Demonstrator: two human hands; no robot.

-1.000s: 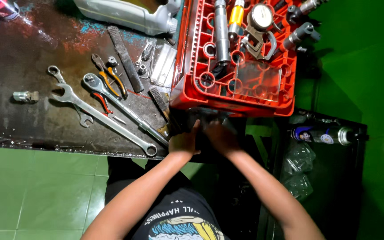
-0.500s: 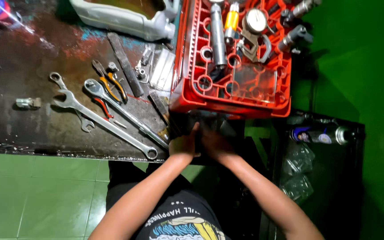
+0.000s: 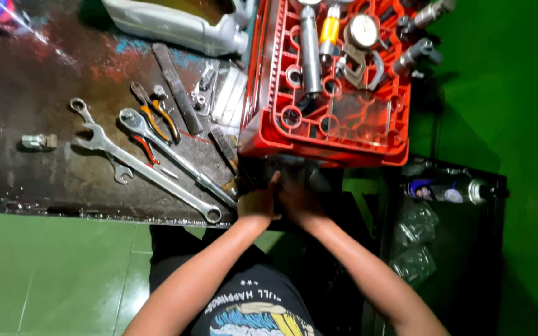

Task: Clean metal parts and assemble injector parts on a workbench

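Dark block is what both hands work on, a black lump sitting in shadow at the near edge of the workbench, right under the front lip of the red crate. Its shape and surface are too dim to make out; only a dark, dull mass shows between and above the hands.

From the left, the rusty, stained workbench carries a small metal fitting, then a long silver spanner lying on a slant, with a second long wrench just beside it and orange-handled pliers above them. A flat dark file lies farther back, near a grey plastic jug on its side.

The left hand comes up from below with its fingers pressed against the left side of the block, curled together; whether they truly clamp it cannot be told in the shadow. The right hand is just beside it, touching or nearly touching the left, its fingers wrapped on the block's right side, again too dark to judge the grip.

The red crate is an openwork plastic tray with round holes, holding a steel cylinder, a yellow-handled tool and a round dial gauge. To the right, a black bin against the green wall holds a spray can and clear plastic bottles.
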